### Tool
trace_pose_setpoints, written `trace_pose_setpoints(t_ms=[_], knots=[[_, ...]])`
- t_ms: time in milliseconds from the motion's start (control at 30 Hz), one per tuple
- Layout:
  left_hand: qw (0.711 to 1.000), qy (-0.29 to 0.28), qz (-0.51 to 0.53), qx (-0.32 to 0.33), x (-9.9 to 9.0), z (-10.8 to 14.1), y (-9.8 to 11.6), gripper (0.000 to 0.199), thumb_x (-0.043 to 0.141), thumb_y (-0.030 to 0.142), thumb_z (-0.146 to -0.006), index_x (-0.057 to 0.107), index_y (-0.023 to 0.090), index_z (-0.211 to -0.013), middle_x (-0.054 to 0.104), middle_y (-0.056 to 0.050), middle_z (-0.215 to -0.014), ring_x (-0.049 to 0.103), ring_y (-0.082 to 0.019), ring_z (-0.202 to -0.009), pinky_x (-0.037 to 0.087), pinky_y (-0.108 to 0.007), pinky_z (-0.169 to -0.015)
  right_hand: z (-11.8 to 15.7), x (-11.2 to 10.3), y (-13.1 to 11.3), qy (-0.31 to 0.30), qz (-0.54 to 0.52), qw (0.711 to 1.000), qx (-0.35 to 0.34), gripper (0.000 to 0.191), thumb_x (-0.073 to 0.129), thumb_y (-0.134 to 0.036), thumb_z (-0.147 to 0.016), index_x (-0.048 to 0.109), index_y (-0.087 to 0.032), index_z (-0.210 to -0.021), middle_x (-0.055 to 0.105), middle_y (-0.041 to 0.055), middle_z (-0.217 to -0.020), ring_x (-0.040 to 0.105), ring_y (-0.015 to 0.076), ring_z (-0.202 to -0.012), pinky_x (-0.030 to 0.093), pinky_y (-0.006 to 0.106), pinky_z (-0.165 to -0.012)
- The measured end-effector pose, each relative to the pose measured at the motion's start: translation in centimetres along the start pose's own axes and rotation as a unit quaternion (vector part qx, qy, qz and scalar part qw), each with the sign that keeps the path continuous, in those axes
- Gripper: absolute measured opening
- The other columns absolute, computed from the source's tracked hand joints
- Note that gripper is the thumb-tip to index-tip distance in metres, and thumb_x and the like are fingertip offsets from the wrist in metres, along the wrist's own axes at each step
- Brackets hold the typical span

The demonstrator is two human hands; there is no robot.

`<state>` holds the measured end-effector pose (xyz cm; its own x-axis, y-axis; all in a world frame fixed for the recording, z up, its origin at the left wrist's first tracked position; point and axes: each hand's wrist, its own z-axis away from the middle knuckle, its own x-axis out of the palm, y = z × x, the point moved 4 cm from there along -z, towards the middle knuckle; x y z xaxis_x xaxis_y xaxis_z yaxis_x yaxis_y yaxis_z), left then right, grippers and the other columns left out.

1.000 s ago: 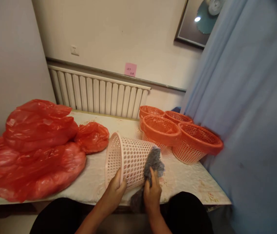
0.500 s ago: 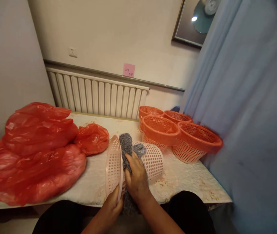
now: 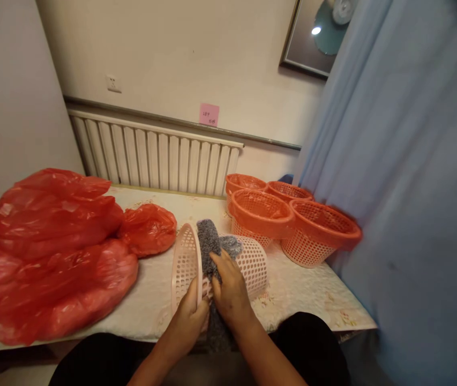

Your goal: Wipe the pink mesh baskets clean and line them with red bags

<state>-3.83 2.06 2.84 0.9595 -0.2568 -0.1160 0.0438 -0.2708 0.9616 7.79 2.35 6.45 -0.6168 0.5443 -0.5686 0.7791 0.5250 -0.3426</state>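
At the left, bulging red bags point(image 3: 59, 289) lie on the table point(image 3: 151, 279). Next, the left hand point(image 3: 187, 319) has its fingers closed on the rim of the pale pink basket point(image 3: 255, 262), which lies on its side at the table's front; should that grip loosen, the round basket could roll. The right hand's point(image 3: 231, 295) fingers clasp a gray cloth point(image 3: 208, 238) against its side; its dangling end might snag. Pushing too hard rightward could knock the lined baskets point(image 3: 306, 247) beside the blue curtain point(image 3: 409, 187).
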Motion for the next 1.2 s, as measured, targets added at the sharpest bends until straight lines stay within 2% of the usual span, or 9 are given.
trace_pose_setpoints(t_ms=[200,300,400,500,600,700,867,1000,1200], knots=[[0.999,-0.028,-0.025,-0.015,-0.2,-0.1,-0.3,0.048,0.038,0.021,-0.090,0.040,0.015,-0.138,0.052,-0.010,-0.140,0.043,-0.023,-0.133,0.028,-0.040,-0.115,0.8,-1.2,8.6,0.044,0.041,0.992,0.111,0.054,0.041,-0.006,-0.074,0.059,-0.012,-0.124,0.061,0.0144,-0.127,0.052,0.0248,-0.124,0.041,0.047,-0.106],[0.999,-0.034,-0.031,-0.012,-0.4,-0.1,-0.3,0.049,0.038,0.021,-0.090,0.039,0.014,-0.139,0.054,-0.010,-0.138,0.042,-0.024,-0.134,0.030,-0.040,-0.114,3.0,-2.6,13.0,0.079,0.066,0.979,0.177,0.050,0.039,-0.011,-0.076,0.060,-0.007,-0.122,0.060,0.0180,-0.126,0.054,0.0266,-0.121,0.042,0.047,-0.104],[0.999,-0.025,-0.026,-0.002,-0.5,-0.2,-0.2,0.049,0.039,0.021,-0.090,0.040,0.015,-0.139,0.055,-0.010,-0.137,0.041,-0.025,-0.134,0.030,-0.042,-0.114,6.1,-3.4,14.8,0.129,0.082,0.962,0.227,0.049,0.038,-0.016,-0.080,0.058,-0.007,-0.124,0.060,0.0183,-0.126,0.056,0.0276,-0.119,0.043,0.049,-0.102],[0.999,-0.024,-0.026,0.007,-0.6,-0.2,-0.1,0.047,0.040,0.025,-0.092,0.042,0.016,-0.138,0.055,-0.009,-0.138,0.039,-0.026,-0.136,0.028,-0.043,-0.115,8.9,-2.2,13.1,0.173,0.091,0.952,0.235,0.048,0.039,-0.017,-0.083,0.056,-0.009,-0.127,0.057,0.0177,-0.130,0.052,0.0289,-0.124,0.042,0.052,-0.103],[0.999,-0.039,-0.029,0.012,-0.6,-0.1,-0.2,0.046,0.039,0.026,-0.093,0.043,0.016,-0.137,0.054,-0.010,-0.139,0.042,-0.025,-0.134,0.028,-0.043,-0.115,10.2,0.3,8.9,0.163,0.077,0.967,0.181,0.048,0.038,-0.014,-0.085,0.054,-0.012,-0.130,0.056,0.0157,-0.132,0.047,0.0296,-0.129,0.045,0.052,-0.100],[0.998,-0.049,-0.029,0.009,-0.7,0.0,-0.8,0.044,0.041,0.024,-0.092,0.045,0.016,-0.135,0.056,-0.011,-0.137,0.047,-0.024,-0.130,0.029,-0.044,-0.115,9.3,1.9,4.4,0.113,0.043,0.989,0.089,0.053,0.039,-0.009,-0.084,0.049,-0.017,-0.136,0.055,0.0124,-0.135,0.044,0.0273,-0.132,0.046,0.050,-0.100],[0.997,-0.069,-0.044,0.008,-0.4,1.1,-3.3,0.046,0.044,0.025,-0.090,0.046,0.017,-0.135,0.057,-0.013,-0.136,0.048,-0.027,-0.130,0.030,-0.047,-0.114,5.4,1.3,-0.2,0.066,0.023,0.998,0.007,0.059,0.042,-0.006,-0.080,0.045,-0.016,-0.138,0.051,0.0134,-0.139,0.040,0.0260,-0.135,0.043,0.049,-0.104],[0.994,-0.091,-0.047,0.036,0.0,2.4,-5.5,0.053,0.044,0.020,-0.087,0.041,0.014,-0.140,0.049,-0.014,-0.144,0.041,-0.028,-0.136,0.023,-0.047,-0.117,1.7,0.6,-1.6,0.023,0.024,0.999,-0.014,0.057,0.043,-0.005,-0.077,0.050,-0.009,-0.134,0.046,0.0189,-0.141,0.037,0.0276,-0.137,0.039,0.049,-0.108],[0.990,-0.122,-0.059,0.042,0.1,3.7,-6.8,0.059,0.046,0.013,-0.083,0.041,0.016,-0.141,0.046,-0.012,-0.146,0.034,-0.027,-0.140,0.018,-0.045,-0.118,-2.2,0.1,-0.5,-0.008,-0.010,1.000,0.014,0.057,0.044,-0.004,-0.076,0.053,-0.013,-0.131,0.054,0.0149,-0.134,0.046,0.0251,-0.129,0.040,0.047,-0.108]])
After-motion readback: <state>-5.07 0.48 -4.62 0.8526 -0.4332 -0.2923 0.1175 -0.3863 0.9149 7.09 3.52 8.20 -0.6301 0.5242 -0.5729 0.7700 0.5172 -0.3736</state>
